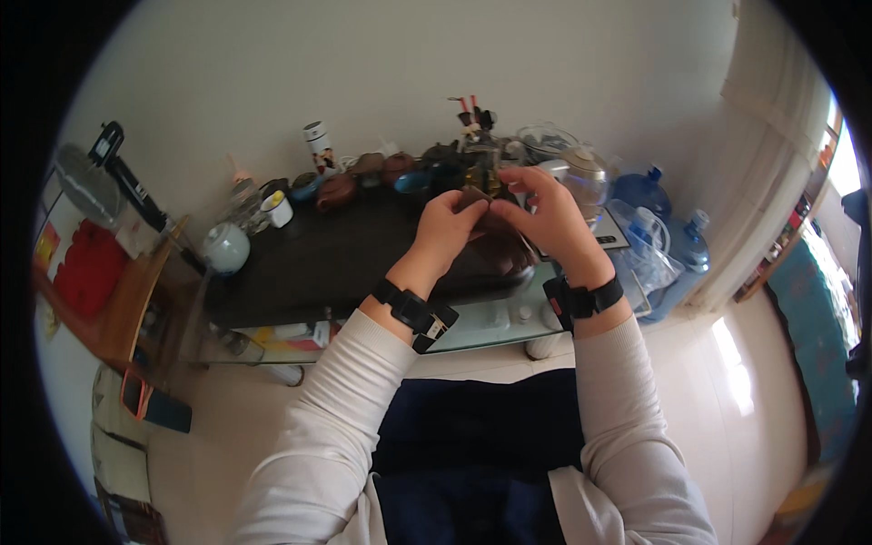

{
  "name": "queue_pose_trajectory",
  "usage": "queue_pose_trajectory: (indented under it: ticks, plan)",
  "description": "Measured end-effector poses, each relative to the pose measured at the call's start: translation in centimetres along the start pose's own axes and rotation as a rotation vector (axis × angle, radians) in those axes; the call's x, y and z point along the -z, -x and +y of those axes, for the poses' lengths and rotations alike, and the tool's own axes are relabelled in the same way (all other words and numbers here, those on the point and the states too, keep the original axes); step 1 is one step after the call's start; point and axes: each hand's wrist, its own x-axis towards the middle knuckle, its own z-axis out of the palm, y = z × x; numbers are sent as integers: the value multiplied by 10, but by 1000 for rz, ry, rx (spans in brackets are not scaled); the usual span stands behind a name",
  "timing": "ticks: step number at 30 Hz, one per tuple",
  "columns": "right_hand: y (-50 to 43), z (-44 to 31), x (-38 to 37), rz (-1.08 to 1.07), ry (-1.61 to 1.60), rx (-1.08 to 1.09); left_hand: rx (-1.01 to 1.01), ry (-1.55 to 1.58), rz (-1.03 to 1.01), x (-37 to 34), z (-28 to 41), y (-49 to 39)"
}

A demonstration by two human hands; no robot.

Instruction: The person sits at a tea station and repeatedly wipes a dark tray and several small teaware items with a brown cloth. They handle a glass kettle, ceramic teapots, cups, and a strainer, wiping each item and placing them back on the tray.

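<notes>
Both hands meet above the right part of a dark tea tray (327, 252). My left hand (443, 228) pinches a small brownish piece (475, 197), whose exact kind I cannot tell. The thumb and fingertips of my right hand (541, 204) touch the same piece at its right edge, with the other fingers raised. Under the hands lies a shiny dark brown, crinkled thing (501, 255), partly hidden by them. Just behind the hands stands a glass vessel with amber liquid (482, 178). Reddish-brown clay teapots (336, 192) and a blue bowl (412, 182) stand along the tray's back.
A white mug (277, 210) and a pale round lidded jar (227, 248) stand at the left. On the right are a glass kettle (584, 174) and blue water bottles (689, 245). A glass shelf (477, 337) lies below the tray; a fan (88, 184) stands far left.
</notes>
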Motion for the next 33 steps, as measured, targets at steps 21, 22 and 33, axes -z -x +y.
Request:
queue_pose_trajectory:
  ticks: [21,22,33]
  plan:
    - [-29,46,-96,104,-524,-299,-545,-762,241,119,6,-11]
    - [-29,47,-95,68,-522,-290,-501,-672,237,116,1,-12]
    - [-28,41,-85,-1,-492,-237,-321,-499,37,107,3,-9]
